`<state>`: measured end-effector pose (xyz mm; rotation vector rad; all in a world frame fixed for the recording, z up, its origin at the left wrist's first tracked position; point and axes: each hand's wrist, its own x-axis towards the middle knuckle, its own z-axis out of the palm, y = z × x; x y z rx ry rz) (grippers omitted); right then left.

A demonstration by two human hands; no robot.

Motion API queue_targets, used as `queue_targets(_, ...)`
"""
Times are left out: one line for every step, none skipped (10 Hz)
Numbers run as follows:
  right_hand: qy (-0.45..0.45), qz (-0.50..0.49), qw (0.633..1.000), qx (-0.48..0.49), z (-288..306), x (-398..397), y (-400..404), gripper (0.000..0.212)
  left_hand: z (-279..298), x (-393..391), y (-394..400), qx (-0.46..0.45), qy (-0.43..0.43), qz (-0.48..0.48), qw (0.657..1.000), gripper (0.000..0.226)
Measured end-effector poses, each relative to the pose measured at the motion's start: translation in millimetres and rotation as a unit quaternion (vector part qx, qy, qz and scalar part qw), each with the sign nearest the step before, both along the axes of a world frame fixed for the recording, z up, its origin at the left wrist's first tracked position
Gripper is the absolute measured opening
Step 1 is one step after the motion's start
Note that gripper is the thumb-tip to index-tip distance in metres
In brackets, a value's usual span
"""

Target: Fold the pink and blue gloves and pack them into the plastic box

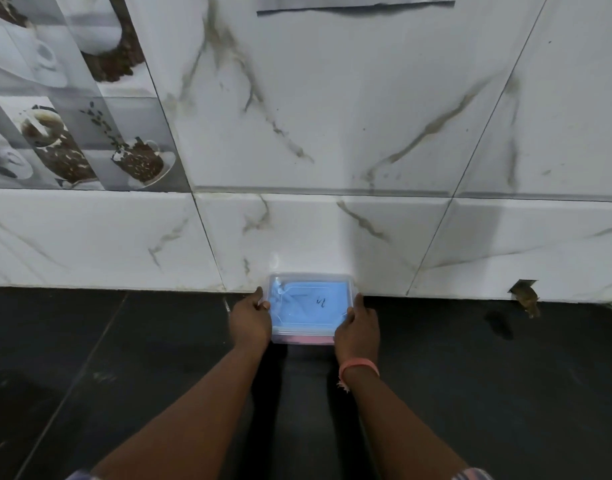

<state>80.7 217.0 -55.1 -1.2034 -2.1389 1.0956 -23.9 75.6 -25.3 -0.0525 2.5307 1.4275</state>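
— Holding the box (pixel 309 306) from both sides, is that right?

— Yes. It sits on the dark tabletop (pixel 470 375), pushed back against the marble-tile wall (pixel 332 133). The left hand (pixel 249 319) grips its left edge, fingers curled round the side, one fingertip up at the far corner. The right hand (pixel 358 327) grips the right edge in the same way, thumb lying along the rim.

— Is the lid on?

— A clear lid (pixel 297 289) covers the top; it bears a small dark scribble near the middle. Whether it is snapped down all round I cannot tell.

— And the gloves?

— Both are inside. The blue glove (pixel 327 295) lies flat on top and fills nearly the whole box under the lid. The pink glove (pixel 309 339) is beneath it; only a pink strip shows through the near wall.

— Anything else you can see?

— A pink band (pixel 359 366) on the right wrist, with a short frayed tail hanging off it. To the left, wall tiles printed with coffee cups (pixel 72 126) and beans. Low on the right, a small broken hole (pixel 523 289) in the wall where it meets the tabletop.
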Motion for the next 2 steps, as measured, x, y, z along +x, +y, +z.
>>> queue_targets(-0.013,0.003,1.0,0.0,2,0,-1,0.051,-4,-2,1,-0.001,0.01,-0.005,1.0,0.043)
queue_targets(-0.1,0.025,0.994,0.023,12,3,0,0.055,4,-3,-6,-0.061,0.011,-0.022,0.998,0.043)
